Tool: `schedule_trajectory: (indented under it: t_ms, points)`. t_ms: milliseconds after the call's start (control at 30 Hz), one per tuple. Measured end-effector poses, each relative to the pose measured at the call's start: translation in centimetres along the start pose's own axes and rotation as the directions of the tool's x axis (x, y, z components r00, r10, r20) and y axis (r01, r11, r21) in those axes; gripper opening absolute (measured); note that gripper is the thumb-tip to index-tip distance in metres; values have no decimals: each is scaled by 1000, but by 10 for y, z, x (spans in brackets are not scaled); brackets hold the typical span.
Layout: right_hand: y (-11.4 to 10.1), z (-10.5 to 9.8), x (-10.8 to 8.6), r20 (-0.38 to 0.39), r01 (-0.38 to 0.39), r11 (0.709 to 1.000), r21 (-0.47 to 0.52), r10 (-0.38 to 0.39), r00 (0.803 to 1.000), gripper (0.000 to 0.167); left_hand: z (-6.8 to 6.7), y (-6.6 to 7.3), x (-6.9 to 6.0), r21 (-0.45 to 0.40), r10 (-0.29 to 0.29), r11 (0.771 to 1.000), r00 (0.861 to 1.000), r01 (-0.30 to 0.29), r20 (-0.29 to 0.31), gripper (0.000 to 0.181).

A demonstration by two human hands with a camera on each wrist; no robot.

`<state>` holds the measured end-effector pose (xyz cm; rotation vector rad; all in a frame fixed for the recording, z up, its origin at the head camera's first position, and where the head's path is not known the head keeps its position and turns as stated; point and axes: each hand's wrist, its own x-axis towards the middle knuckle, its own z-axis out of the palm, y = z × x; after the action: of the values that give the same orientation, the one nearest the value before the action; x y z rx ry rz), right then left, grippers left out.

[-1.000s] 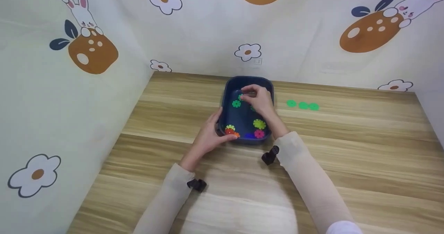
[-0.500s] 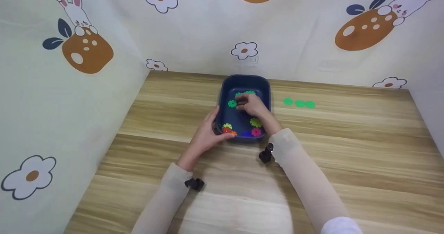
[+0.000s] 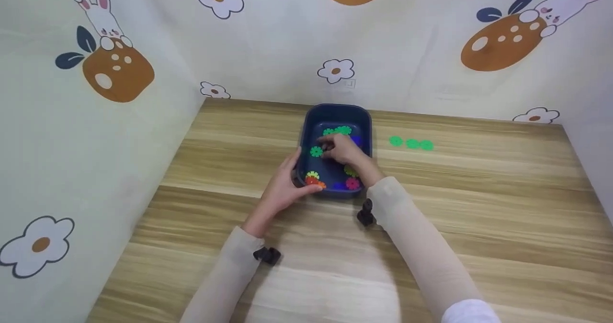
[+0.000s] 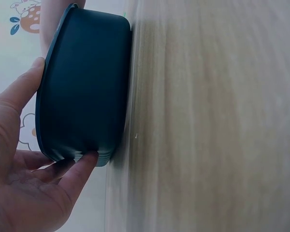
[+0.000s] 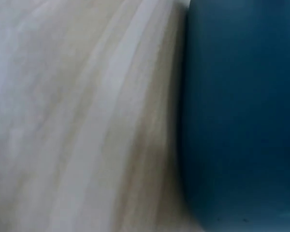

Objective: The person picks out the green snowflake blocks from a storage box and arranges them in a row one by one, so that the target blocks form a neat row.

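A dark blue plastic tub (image 3: 337, 110) stands on the table, with several flower-shaped plastic discs inside. My left hand (image 3: 282, 184) grips its near left corner; the left wrist view shows the thumb on the rim and fingertips against the outer wall. Inside the tub, my right hand (image 3: 342, 150) has bent fingers, thumb and index apart, beside a single green disc (image 3: 316, 151). More green discs (image 3: 342, 130) lie together at the far end. The right wrist view shows only the tub's outer wall (image 5: 241, 116), not the hand.
To the tub's right, three green discs (image 3: 413, 143) lie in a row on the wooden table (image 3: 479, 194). Yellow, red, orange, blue and pink discs (image 3: 352, 183) are along the tub's near end. A patterned cloth wall (image 3: 268, 40) rises behind the table.
My right hand has left the far green discs and come slightly nearer. The single green disc has shifted a little toward the near end. My left hand stays on the tub.
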<state>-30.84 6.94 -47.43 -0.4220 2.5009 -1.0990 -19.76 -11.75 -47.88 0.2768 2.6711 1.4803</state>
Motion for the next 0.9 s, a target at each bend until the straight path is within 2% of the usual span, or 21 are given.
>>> schedule_trajectory:
  t_ms: [167, 400, 700, 900]
  points:
    - [0, 1, -1, 28, 6, 999, -49, -5, 1000, 37, 1, 0, 1, -2, 2, 1000, 1000, -2, -1, 107]
    - [0, 4, -1, 10, 25, 996, -89, -24, 1000, 25, 2, 0, 1, -6, 21, 1000, 1000, -21, -12, 107]
    - [1, 1, -5, -72, 85, 995, 46, -81, 994, 11, 1, -1, 1, -7, 21, 1000, 1000, -21, -17, 106]
    - [1, 0, -6, -88, 82, 991, 108, -73, 993, 9, 1, -1, 1, 2, 16, 1000, 1000, -16, -19, 106]
